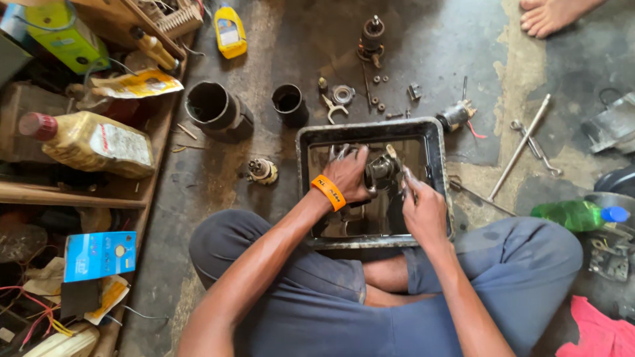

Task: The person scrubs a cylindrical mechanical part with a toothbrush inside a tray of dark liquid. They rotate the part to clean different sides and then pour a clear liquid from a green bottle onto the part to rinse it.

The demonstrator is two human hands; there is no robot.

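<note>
I sit cross-legged on a concrete floor with a black metal tray [304, 142] of dark liquid in front of me. My left hand [347, 175], with an orange wristband, holds a greasy round metal motor part [382, 173] over the tray. My right hand [423, 208] grips a thin brush-like tool [399, 165] whose tip touches that part. Both hands are wet and oily.
Two dark metal cylinders [215, 109] [289, 104], a small gear part [262, 170], loose nuts and a rotor [372, 36] lie beyond the tray. A long rod [520, 147], a wrench and a green bottle [577, 215] lie right. Cluttered wooden shelves [79, 195] stand left. Another person's bare foot [549, 14] is top right.
</note>
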